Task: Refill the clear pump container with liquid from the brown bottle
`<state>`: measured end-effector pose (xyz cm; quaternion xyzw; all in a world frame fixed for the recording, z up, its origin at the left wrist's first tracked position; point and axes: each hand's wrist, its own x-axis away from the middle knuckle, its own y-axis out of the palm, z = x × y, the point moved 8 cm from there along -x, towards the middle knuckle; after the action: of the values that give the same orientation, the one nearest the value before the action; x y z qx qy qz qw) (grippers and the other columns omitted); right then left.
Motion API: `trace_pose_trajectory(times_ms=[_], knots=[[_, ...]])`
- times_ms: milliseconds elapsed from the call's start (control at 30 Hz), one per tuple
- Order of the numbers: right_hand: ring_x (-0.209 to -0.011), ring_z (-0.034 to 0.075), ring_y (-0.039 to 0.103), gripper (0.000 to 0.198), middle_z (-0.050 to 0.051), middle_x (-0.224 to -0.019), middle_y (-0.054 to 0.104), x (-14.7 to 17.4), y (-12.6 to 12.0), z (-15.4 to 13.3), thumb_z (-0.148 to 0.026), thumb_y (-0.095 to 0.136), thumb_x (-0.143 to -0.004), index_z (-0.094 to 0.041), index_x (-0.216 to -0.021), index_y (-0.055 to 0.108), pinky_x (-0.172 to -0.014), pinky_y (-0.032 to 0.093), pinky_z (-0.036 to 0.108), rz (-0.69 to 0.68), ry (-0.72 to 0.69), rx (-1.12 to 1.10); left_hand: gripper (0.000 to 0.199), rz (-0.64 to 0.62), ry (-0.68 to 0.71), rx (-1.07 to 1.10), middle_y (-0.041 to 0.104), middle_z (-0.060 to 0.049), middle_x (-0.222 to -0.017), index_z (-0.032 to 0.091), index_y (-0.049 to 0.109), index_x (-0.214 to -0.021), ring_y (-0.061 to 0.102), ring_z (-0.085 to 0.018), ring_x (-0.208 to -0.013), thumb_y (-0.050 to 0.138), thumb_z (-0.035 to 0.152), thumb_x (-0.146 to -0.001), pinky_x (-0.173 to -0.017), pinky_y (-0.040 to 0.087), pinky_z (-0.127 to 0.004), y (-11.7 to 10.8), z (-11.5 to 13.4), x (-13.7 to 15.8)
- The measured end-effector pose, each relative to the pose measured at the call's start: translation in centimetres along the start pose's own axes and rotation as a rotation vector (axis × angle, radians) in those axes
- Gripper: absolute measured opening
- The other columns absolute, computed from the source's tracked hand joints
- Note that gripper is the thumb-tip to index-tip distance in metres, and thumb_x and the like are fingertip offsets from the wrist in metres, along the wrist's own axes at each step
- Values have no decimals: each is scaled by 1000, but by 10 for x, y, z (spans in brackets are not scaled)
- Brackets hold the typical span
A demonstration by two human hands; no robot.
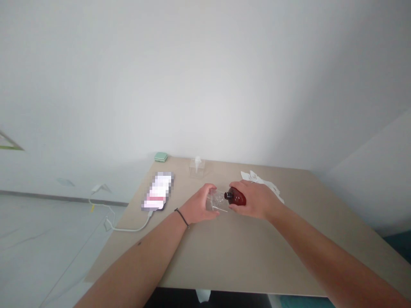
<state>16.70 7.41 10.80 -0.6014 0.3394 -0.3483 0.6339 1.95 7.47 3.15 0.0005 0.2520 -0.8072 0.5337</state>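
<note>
My left hand (202, 205) is closed around the side of a clear plastic container (217, 201) over the middle of the table. In my right hand (253, 199) is a dark red-brown bottle (238, 197), gripped by its body and tipped on its side. Its uncapped black-looking neck points left, at the right edge of the clear container. I cannot tell whether any liquid is flowing. Crumpled white tissue (252, 176) lies just behind my right hand, partly hidden by it.
A phone (159, 190) with a lit, blurred screen lies on the left of the table (205, 256), its white cable (135, 230) running off the left edge. Near the wall are a small green case (161, 157) and a clear box (196, 168) with a white piece on it.
</note>
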Motion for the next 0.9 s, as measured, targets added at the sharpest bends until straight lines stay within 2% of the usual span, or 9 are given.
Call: trace_pose_trajectory(times_ms=[200,900], knots=[[-88,27,67,51,7,-104,68,-1,0,-1,-57,58,-80,-25,-120,54,-64,37,31,-32,12,26,74,-26,-26,-26,56,-13,-125,19,38,-128,57,-29,-112,78,25,-66,-97,46,-45,2,0,0],[-87,27,65,50,8,-101,67,-7,-6,-7,-59,58,-79,-25,-115,56,-64,38,31,-59,-25,113,71,-13,-24,-31,58,-11,-119,19,41,-124,58,-28,-108,79,24,-65,-93,47,-43,1,3,-1]])
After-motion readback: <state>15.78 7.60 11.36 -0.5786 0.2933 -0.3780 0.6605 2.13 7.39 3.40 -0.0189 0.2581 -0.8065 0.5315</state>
